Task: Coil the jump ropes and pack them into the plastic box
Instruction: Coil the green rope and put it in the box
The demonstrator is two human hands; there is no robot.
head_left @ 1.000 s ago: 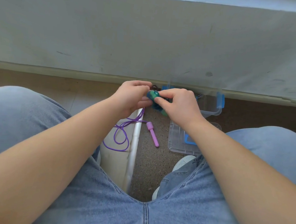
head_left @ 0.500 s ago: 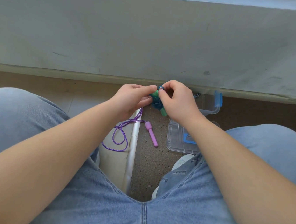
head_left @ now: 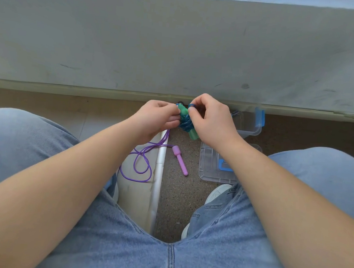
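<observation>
A jump rope with green handles and blue cord is bundled between my hands above the floor. My left hand pinches the top of a green handle. My right hand pinches a loop of the blue cord near the bundle's top. A purple jump rope lies loose on the floor below my left hand, its pink handle resting on the speckled floor. The clear plastic box with blue latches stands behind my right hand, partly hidden by it.
The box's clear lid with a blue clip lies flat on the floor under my right forearm. A grey wall with a skirting edge runs just beyond my hands. My knees in blue jeans flank the space, and a white shoe shows below the lid.
My right hand has lifted a little and now holds a blue cord loop at the top of the bundle. My left hand keeps its grip on the green handle.
</observation>
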